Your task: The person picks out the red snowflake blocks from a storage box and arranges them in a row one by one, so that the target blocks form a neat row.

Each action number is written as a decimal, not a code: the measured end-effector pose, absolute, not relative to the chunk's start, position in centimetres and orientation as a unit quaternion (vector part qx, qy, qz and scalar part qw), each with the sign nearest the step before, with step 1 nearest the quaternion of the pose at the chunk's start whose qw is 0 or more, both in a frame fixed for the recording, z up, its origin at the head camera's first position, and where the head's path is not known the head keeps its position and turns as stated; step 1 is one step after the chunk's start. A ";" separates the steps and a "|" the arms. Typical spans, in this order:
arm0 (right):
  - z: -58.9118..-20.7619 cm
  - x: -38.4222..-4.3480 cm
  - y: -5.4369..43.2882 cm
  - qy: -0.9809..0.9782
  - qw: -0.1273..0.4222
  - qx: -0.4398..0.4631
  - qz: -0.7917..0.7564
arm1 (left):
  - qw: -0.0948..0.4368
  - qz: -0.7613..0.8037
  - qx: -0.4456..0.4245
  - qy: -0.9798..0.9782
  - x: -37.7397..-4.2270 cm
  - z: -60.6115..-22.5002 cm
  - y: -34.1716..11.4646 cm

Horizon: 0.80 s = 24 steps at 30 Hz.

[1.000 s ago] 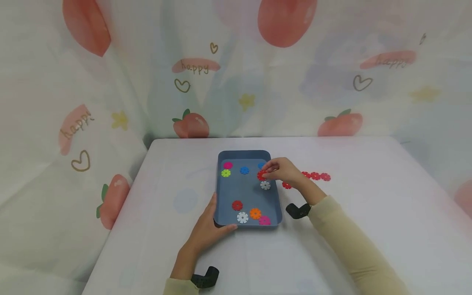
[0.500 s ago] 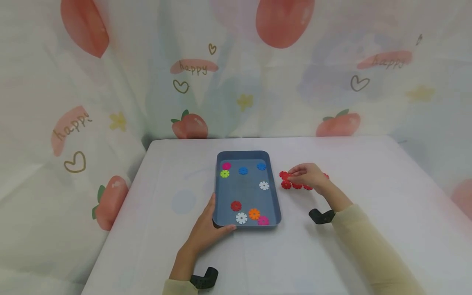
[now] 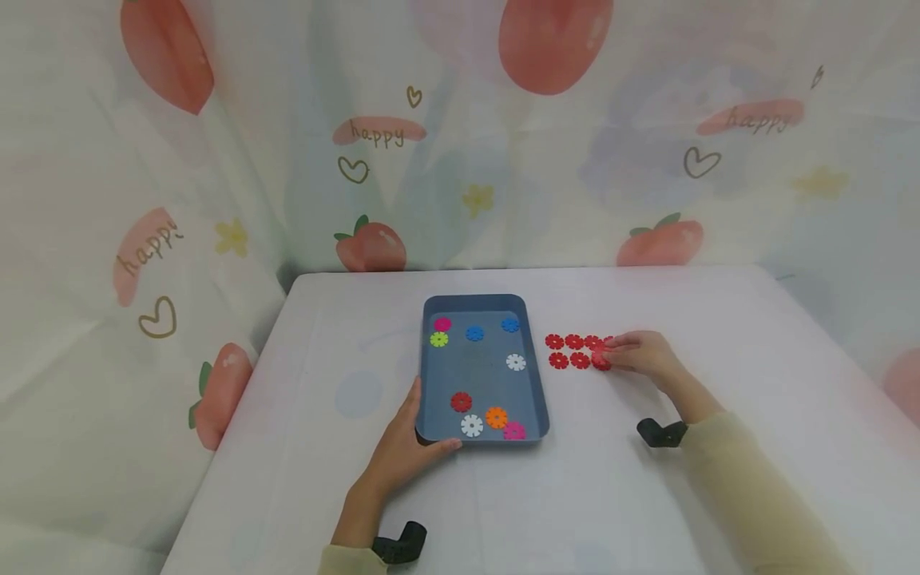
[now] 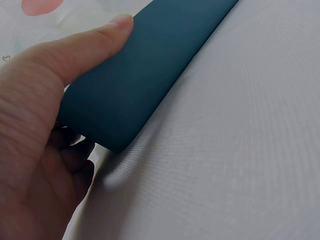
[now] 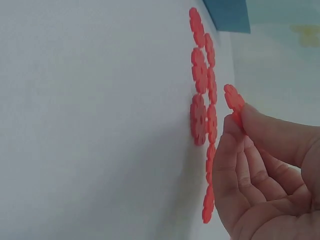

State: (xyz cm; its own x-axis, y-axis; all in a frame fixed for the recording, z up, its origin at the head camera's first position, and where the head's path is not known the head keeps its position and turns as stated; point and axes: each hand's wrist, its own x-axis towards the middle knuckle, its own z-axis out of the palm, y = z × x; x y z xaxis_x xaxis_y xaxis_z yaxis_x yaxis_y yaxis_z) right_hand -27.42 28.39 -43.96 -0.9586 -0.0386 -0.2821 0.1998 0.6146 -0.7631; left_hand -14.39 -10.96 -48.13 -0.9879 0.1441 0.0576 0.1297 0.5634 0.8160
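Note:
My right hand pinches a red snowflake disc between thumb and fingertips, slightly above the table at the right end of two rows of red discs. In the right wrist view the held disc is tilted, and the rows lie flat beyond it. My left hand grips the near left corner of a blue-grey tray. The left wrist view shows the thumb along the tray's outer wall and the other fingers curled at the corner, partly hidden.
Inside the tray lie loose discs: blue ones, white ones, a yellow-green one, a red one, an orange one and pink ones. A white cloth covers the table; a printed curtain hangs behind.
My right hand has carried the red disc from above the tray's right side rightward to the end of the red rows. The left hand and tray stay in place.

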 end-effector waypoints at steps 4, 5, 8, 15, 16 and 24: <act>-44.6 -27.3 29.9 0.893 0.132 0.046 -0.428 | 0.007 0.460 0.078 0.884 -14.4 -48.2 -10.9; -44.7 -27.3 30.1 0.895 0.129 0.047 -0.424 | 0.007 0.460 0.078 0.885 -14.4 -48.2 -10.9; -44.8 -27.1 30.6 0.899 0.127 0.059 -0.415 | 0.005 0.459 0.078 0.885 -14.4 -48.2 -11.0; -44.6 -26.7 31.1 0.896 0.134 0.092 -0.412 | 0.008 0.459 0.077 0.885 -14.4 -48.3 -10.9; -44.6 -26.7 31.1 0.896 0.136 0.097 -0.412 | 0.008 0.459 0.077 0.885 -14.4 -48.3 -10.9; -44.7 -26.7 31.1 0.897 0.129 0.110 -0.407 | 0.011 0.459 0.074 0.885 -14.4 -48.3 -10.9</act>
State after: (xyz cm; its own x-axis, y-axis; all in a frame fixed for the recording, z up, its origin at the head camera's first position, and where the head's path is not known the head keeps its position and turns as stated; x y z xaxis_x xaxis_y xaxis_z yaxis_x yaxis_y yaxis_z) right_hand -26.73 31.11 -44.75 -0.9424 0.0914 -0.3216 0.3022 0.6444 -0.7024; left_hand -14.45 -10.88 -48.30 -0.9889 0.1400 0.0489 0.1207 0.5681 0.8140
